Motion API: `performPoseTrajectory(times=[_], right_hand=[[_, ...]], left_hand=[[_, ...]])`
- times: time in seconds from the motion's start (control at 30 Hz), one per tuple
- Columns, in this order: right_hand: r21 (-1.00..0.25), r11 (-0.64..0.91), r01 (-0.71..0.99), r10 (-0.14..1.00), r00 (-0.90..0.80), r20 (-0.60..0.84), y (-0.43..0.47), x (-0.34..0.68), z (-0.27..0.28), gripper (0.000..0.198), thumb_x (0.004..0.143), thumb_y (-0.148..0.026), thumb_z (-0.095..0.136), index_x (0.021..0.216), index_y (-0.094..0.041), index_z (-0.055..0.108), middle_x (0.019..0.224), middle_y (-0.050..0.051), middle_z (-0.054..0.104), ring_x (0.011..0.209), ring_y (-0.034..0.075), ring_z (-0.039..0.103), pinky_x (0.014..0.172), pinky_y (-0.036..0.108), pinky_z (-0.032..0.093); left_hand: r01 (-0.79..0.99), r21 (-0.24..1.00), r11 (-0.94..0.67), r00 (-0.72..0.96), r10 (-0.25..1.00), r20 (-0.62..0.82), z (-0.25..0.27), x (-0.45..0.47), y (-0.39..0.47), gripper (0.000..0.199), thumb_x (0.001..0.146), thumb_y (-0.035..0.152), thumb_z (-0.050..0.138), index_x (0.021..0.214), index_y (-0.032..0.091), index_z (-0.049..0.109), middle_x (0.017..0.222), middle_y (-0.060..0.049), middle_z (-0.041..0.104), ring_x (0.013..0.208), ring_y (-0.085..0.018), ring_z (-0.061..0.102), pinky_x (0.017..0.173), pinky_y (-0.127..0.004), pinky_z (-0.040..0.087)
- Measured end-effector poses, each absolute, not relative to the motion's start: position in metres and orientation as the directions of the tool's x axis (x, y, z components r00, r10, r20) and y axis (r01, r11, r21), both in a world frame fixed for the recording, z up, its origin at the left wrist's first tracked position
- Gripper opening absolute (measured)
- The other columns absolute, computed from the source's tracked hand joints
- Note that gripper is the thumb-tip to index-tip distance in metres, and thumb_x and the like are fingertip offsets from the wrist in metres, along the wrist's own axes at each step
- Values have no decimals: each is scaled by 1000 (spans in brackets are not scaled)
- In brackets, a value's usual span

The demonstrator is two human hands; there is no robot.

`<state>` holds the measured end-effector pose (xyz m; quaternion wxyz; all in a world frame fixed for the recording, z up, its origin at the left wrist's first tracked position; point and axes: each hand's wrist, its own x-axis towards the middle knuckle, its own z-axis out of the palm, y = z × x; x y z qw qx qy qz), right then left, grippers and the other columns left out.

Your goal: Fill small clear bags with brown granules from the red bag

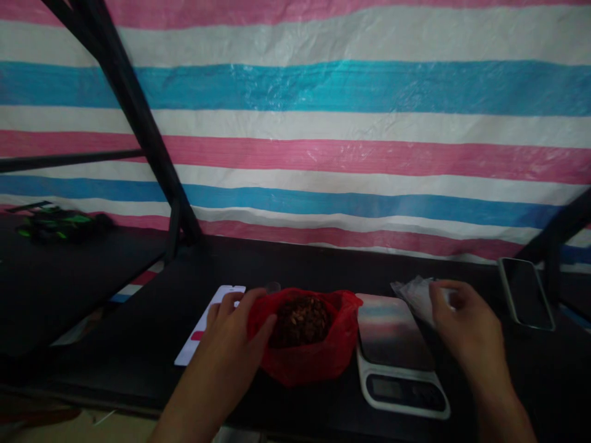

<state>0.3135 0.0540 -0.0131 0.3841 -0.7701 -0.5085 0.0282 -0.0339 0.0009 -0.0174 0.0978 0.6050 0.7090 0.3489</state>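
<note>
A red plastic bag [318, 360] full of dark brown bits lies open on the black table [138, 332]. My left hand [233, 335] grips the bag's left rim. To the right stands a white kitchen scale [392, 357] with a bare steel platform. Beyond the scale's far right corner, my right hand [466, 326] pinches a small clear plastic bag [415, 295]. A white card with a red mark [203, 332] lies under and behind my left hand.
A phone [526, 292] lies face up at the table's right end. A black and green toy car [55, 223] sits on a lower surface at the left. Black frame posts [133, 117] and a striped tarp [351, 123] stand behind the table.
</note>
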Motion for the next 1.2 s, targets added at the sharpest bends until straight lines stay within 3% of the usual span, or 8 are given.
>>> performPoseTrajectory(times=[0.07,0.17,0.33,0.57,0.87,0.97,1.1,1.2], right_hand=[[-696,-80,713,918,325,227,56,283,-13,35,90,-50,52,99,-22,70,93,14,76,84,33,72,78,44,52],[-703,87,706,991,11,134,56,233,-22,40,95,-47,57,123,-20,68,105,12,78,97,30,74,86,41,53],[-624,163,765,983,-182,35,48,179,-32,24,96,-16,58,115,-21,72,113,10,78,109,28,72,94,37,51],[-775,190,602,981,-147,126,58,159,-48,35,92,-4,52,115,-19,73,115,9,78,110,24,72,99,35,51],[-873,272,404,947,50,318,60,177,-23,34,92,-35,54,116,-21,73,113,10,80,104,26,75,95,38,57],[-849,252,464,943,80,324,54,184,-17,36,91,-38,52,115,-22,73,109,10,81,97,26,76,88,38,58],[-742,226,631,974,-134,183,48,192,-19,33,92,-34,47,106,-24,76,101,9,81,94,27,76,84,39,57],[-633,244,735,967,-139,212,40,196,-15,34,94,-35,47,108,-26,77,105,10,79,99,30,75,88,44,58]], left_hand=[[750,659,64,-199,971,132,-20,-32,1,45,90,43,51,123,21,72,123,-15,75,114,-36,69,103,-55,52],[677,730,96,-121,992,-18,-21,-27,-1,43,92,38,51,129,24,70,126,-11,77,116,-32,72,106,-51,52],[602,797,56,-36,998,-43,-40,-23,-5,42,91,32,56,130,27,71,130,-10,76,122,-31,71,109,-46,51],[598,796,97,-125,992,-28,-54,-20,16,46,92,20,47,132,17,69,133,-18,72,123,-31,69,110,-48,50],[485,875,10,-272,952,140,-29,-30,18,37,94,36,48,118,21,72,119,-12,79,110,-30,74,101,-44,54],[485,874,8,-305,939,161,-26,-28,15,40,93,36,49,123,21,70,122,-12,78,113,-31,73,102,-45,54],[494,869,26,-226,969,99,-30,-25,15,44,92,29,46,127,20,70,126,-13,78,113,-31,74,102,-47,54],[488,872,-17,-207,969,134,-31,-25,16,41,93,31,46,121,20,73,122,-13,79,111,-31,75,100,-46,55]])
